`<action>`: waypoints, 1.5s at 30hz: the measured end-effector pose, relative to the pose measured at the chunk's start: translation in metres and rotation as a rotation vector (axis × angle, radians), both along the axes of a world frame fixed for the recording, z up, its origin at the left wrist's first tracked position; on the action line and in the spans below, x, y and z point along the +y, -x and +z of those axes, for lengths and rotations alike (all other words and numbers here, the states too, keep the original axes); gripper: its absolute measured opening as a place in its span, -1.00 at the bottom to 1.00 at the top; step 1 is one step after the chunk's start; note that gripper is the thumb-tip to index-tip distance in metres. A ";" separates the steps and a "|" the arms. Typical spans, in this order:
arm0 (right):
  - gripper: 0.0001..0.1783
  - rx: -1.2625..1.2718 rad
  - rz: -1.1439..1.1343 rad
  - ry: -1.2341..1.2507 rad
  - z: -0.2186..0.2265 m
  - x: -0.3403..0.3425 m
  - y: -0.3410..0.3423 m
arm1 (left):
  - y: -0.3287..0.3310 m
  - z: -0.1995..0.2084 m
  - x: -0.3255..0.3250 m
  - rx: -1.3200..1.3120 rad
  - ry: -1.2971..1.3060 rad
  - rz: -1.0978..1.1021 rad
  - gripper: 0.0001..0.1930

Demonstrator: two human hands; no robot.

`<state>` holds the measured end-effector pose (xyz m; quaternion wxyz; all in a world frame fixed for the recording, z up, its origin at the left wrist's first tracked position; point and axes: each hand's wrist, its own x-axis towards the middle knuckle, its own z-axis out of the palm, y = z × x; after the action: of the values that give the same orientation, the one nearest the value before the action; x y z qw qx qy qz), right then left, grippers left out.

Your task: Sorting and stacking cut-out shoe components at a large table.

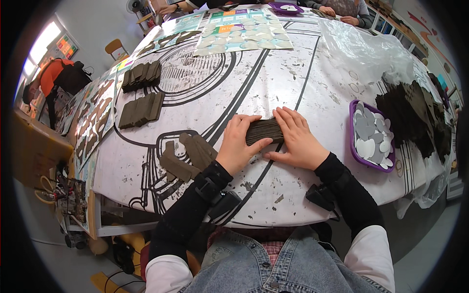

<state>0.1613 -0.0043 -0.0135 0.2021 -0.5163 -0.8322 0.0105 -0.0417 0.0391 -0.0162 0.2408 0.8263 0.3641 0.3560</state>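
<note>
Looks like a craft workshop to me: people (364,17) around one big flecked tabletop (327,112), stacked brown strips (264,133) and a purple basket (372,166) of pale ovals (365,148).

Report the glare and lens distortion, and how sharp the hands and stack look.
Head view: the window at upper left is washed out to white; head view: the tabletop's near edge bows, and the corners go black; head view: the left hand, right hand and stack of dark brown strips show no obvious motion blur.
</note>
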 end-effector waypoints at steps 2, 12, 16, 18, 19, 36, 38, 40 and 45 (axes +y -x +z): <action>0.14 0.013 0.000 0.012 0.003 -0.005 -0.001 | 0.000 0.001 -0.002 0.021 -0.016 -0.013 -0.41; 0.04 -0.032 0.011 0.018 0.053 -0.025 -0.004 | -0.005 0.007 -0.011 0.183 -0.062 0.066 -0.51; -0.11 0.212 0.065 -0.113 0.112 -0.018 0.010 | 0.002 0.011 -0.011 0.185 -0.123 0.048 -0.52; -0.13 0.269 0.072 -0.076 0.119 -0.013 0.014 | 0.001 0.008 -0.010 0.181 -0.146 0.059 -0.52; -0.15 0.194 0.077 -0.121 0.116 -0.009 0.016 | 0.000 0.008 -0.009 0.177 -0.150 0.058 -0.52; -0.60 0.483 0.618 1.180 0.109 -0.068 0.068 | -0.005 0.006 -0.006 0.160 -0.147 0.008 -0.52; -0.60 0.611 0.977 1.202 0.096 -0.094 0.098 | -0.006 0.012 -0.007 0.143 -0.114 -0.003 -0.53; -0.41 -0.247 0.570 1.326 0.104 -0.066 0.078 | 0.000 0.007 -0.005 0.139 -0.146 0.026 -0.52; -0.16 0.455 1.043 1.434 0.110 -0.089 0.066 | -0.001 0.005 -0.006 0.154 -0.102 0.025 -0.52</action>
<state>0.0951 -0.0933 0.0963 -0.0383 -0.0622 -0.6941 0.7161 -0.0406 0.0327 -0.0114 0.1651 0.8579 0.3730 0.3123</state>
